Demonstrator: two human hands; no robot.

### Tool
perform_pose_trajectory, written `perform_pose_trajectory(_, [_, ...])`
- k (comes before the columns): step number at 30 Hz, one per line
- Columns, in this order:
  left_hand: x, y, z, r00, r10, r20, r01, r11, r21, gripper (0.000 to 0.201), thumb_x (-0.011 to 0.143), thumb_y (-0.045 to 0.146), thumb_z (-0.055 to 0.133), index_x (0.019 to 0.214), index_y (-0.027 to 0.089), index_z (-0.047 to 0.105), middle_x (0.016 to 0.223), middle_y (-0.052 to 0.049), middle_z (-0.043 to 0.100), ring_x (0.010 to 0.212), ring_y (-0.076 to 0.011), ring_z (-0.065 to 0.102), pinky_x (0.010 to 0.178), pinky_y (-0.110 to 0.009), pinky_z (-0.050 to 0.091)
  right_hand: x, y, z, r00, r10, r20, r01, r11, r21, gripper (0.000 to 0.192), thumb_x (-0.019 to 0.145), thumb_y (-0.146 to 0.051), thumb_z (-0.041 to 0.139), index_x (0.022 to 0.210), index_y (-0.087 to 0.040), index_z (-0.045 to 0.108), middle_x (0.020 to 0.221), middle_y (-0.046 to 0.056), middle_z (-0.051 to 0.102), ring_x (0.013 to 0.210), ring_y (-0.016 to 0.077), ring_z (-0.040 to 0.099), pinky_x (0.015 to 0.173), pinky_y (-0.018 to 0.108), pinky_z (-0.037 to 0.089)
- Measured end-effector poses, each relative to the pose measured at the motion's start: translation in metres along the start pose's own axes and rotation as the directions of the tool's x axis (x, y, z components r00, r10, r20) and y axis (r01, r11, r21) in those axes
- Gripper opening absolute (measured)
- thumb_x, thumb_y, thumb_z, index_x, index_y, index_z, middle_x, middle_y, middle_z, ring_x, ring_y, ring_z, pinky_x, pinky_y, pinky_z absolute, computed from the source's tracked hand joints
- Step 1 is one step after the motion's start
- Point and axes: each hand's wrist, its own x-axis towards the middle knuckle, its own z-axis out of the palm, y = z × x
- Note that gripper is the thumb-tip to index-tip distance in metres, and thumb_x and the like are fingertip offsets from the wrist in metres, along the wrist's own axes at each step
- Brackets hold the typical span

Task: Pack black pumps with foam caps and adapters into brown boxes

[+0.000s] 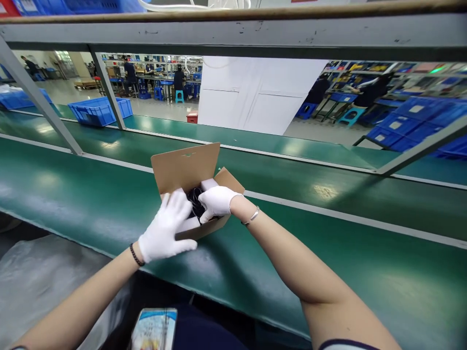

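An open brown cardboard box (pixel 185 169) sits at a slant on the green belt, its lid raised at the back. Inside lie white inserts (pixel 188 224) and a coiled black cable (pixel 196 200). My left hand (pixel 166 228), in a white glove, is spread over the box's left side, thumb stretched along the front edge. From the right, my gloved right hand (pixel 217 200) reaches into the box. Its thumb and fingers close around the black cable, though the fingertips are partly hidden.
Behind the box, metal rails run along the belt and slanted posts hold up a shelf (pixel 233 34). A blue crate (pixel 98 111) stands at the back left. More blue crates (pixel 412 121) are stacked at right. People sit working far behind. A phone-like object (pixel 155 328) is below me.
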Motion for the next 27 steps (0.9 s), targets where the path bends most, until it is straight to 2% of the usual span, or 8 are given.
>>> perform_pose_trajectory(2, [0.031, 0.013, -0.011, 0.971, 0.123, 0.204, -0.144, 0.985, 0.091, 0.087, 0.085, 0.062, 0.067, 0.154, 0.016, 0.042, 0.161, -0.020, 0.041, 0.151, -0.0444, 0.032, 0.128, -0.060, 0.021, -0.007, -0.003, 0.002, 0.998, -0.014, -0.057, 0.016, 0.999, 0.030, 0.043, 0.078, -0.054, 0.080, 0.104, -0.021, 0.078, 0.103, 0.012, 0.077, 0.097, 0.0305, 0.072, 0.071, 0.032, 0.050])
perform_pose_trajectory(6, [0.067, 0.017, -0.026, 0.918, 0.188, 0.349, -0.250, 0.958, 0.140, 0.077, 0.081, 0.042, 0.070, 0.149, 0.011, 0.047, 0.155, -0.022, 0.047, 0.145, -0.0433, 0.038, 0.124, -0.059, 0.024, -0.042, 0.020, 0.018, 0.976, 0.125, -0.181, -0.073, 0.960, 0.271, 0.025, 0.082, -0.042, 0.075, 0.100, -0.026, 0.078, 0.102, 0.006, 0.079, 0.098, 0.0273, 0.072, 0.081, 0.033, 0.054])
perform_pose_trajectory(9, [0.072, 0.013, -0.025, 0.916, 0.215, 0.338, -0.271, 0.954, 0.127, 0.066, 0.083, 0.034, 0.064, 0.142, 0.010, 0.052, 0.145, -0.021, 0.054, 0.135, -0.0401, 0.047, 0.120, -0.055, 0.031, -0.063, 0.066, 0.040, 0.821, 0.340, -0.459, 0.006, 0.798, 0.602, 0.034, 0.095, -0.048, 0.056, 0.112, -0.025, 0.074, 0.118, 0.008, 0.077, 0.110, 0.0256, 0.071, 0.096, 0.035, 0.055])
perform_pose_trajectory(12, [0.078, 0.006, -0.026, 0.908, 0.252, 0.335, -0.303, 0.947, 0.109, 0.056, 0.080, 0.028, 0.064, 0.133, 0.011, 0.057, 0.136, -0.019, 0.059, 0.126, -0.0380, 0.051, 0.116, -0.053, 0.035, -0.052, 0.102, 0.060, 0.676, 0.515, -0.526, 0.218, 0.543, 0.811, 0.064, 0.096, -0.062, 0.048, 0.143, -0.019, 0.056, 0.146, 0.017, 0.062, 0.131, 0.0269, 0.062, 0.106, 0.040, 0.052])
perform_pose_trajectory(15, [0.091, -0.007, -0.029, 0.878, 0.315, 0.361, -0.363, 0.929, 0.072, 0.054, 0.075, 0.027, 0.069, 0.126, 0.013, 0.060, 0.131, -0.016, 0.063, 0.122, -0.0359, 0.053, 0.112, -0.050, 0.039, -0.011, 0.103, 0.066, 0.694, 0.486, -0.531, 0.394, 0.360, 0.846, 0.079, 0.099, -0.068, 0.038, 0.162, -0.021, 0.029, 0.168, 0.018, 0.037, 0.145, 0.0247, 0.051, 0.111, 0.040, 0.049])
perform_pose_trajectory(19, [0.104, -0.030, -0.027, 0.839, 0.381, 0.388, -0.428, 0.903, 0.038, 0.064, 0.070, 0.032, 0.079, 0.129, 0.015, 0.060, 0.131, -0.013, 0.066, 0.126, -0.0354, 0.053, 0.116, -0.048, 0.036, 0.040, 0.074, 0.060, 0.695, 0.481, -0.534, 0.527, 0.165, 0.834, 0.065, 0.106, -0.062, 0.018, 0.151, -0.025, 0.048, 0.161, 0.012, 0.048, 0.145, 0.0253, 0.050, 0.111, 0.039, 0.048])
perform_pose_trajectory(24, [0.104, -0.051, -0.025, 0.838, 0.406, 0.365, -0.429, 0.903, -0.021, 0.084, 0.066, 0.033, 0.084, 0.144, 0.018, 0.056, 0.149, -0.012, 0.060, 0.144, -0.0364, 0.045, 0.126, -0.046, 0.026, 0.057, 0.072, 0.073, 0.672, 0.410, -0.617, 0.677, -0.003, 0.736, 0.064, 0.077, -0.058, 0.081, 0.131, -0.030, 0.062, 0.142, 0.005, 0.066, 0.131, 0.0297, 0.062, 0.111, 0.043, 0.051])
perform_pose_trajectory(27, [0.101, -0.055, -0.027, 0.849, 0.397, 0.349, -0.401, 0.914, -0.063, 0.086, 0.063, 0.029, 0.084, 0.145, 0.019, 0.058, 0.150, -0.011, 0.060, 0.145, -0.0373, 0.045, 0.124, -0.045, 0.029, 0.062, 0.083, 0.088, 0.702, 0.415, -0.579, 0.655, -0.058, 0.753, 0.064, 0.066, -0.040, 0.093, 0.121, -0.028, 0.064, 0.128, 0.004, 0.072, 0.114, 0.0273, 0.069, 0.103, 0.044, 0.056])
